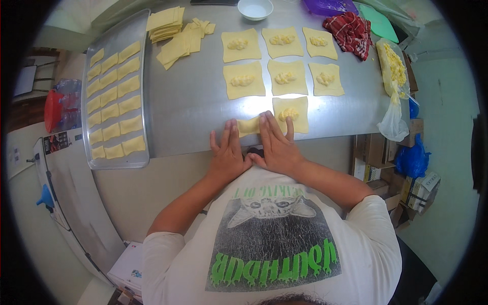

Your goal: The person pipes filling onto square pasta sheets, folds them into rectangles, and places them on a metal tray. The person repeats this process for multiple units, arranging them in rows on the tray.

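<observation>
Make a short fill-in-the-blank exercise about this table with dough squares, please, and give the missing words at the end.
1. Both hands, the left hand and the right hand, press a folded dough piece on the ____ table.
2. The tray of folded pieces lies to the person's ____.
3. The small bowl is ____ in colour.

Missing words: metal; left; white

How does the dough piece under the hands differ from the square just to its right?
The folded piece is doubled into a narrow strip, filling hidden, with both hands pressing it: left hand, right hand. The open square lies flat, filling showing, only partly under the right fingers. Both are pale yellow dough.
</observation>
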`<state>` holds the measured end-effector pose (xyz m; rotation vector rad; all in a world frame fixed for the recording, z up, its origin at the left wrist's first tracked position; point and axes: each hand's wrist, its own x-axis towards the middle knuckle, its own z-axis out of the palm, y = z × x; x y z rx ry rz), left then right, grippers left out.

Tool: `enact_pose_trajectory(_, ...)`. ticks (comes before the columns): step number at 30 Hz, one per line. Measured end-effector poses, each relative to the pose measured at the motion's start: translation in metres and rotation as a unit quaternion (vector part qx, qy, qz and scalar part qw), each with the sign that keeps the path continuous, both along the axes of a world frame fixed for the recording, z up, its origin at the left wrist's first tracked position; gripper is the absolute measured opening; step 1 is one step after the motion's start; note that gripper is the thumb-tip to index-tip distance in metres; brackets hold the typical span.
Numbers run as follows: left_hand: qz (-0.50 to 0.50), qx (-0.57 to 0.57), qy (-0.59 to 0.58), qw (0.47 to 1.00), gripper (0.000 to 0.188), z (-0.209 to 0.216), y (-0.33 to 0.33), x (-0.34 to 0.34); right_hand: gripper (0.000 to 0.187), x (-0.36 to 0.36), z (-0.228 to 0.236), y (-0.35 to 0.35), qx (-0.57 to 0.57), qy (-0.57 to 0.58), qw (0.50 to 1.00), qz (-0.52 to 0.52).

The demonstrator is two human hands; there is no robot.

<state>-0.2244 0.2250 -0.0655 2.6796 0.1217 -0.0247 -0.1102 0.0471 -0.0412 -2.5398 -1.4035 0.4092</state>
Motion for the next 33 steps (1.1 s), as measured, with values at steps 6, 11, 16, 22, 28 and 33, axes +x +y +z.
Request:
enact_pose_trajectory(6,0.004,-0.018,-0.042,0.999,0.105,0.019,0.007,-0.004,0.096,0.009,0.022,-0.007,0.028,-0.027,0.999,-0.024)
enact_pose_trajectory(11,0.021,-0.023,-0.082,0.996,0.100,0.014,0.008,-0.001,0.092,0.011,0.015,-0.001,0.051,-0.085,0.994,-0.035)
enact_pose_trajectory(16,-0.012,0.003,0.020,1.000,0.100,0.014,0.001,0.000,0.091,0.002,0.002,0.002,0.033,-0.054,0.998,0.008)
enact_pose_trajectory(22,0.079,-0.035,-0.178,0.980,0.088,0.031,0.024,0.005,0.092,0.030,0.036,0.031,0.125,-0.026,0.992,0.011)
enact_pose_trajectory(28,0.169,-0.111,-0.190,0.961,0.084,0.039,0.042,-0.017,0.072,0.036,0.031,0.056,0.041,0.045,0.993,0.102)
enact_pose_trajectory(33,0.203,-0.158,-0.168,0.952,0.084,0.058,0.054,-0.041,0.050,0.046,0.037,0.083,-0.015,0.136,0.989,0.058)
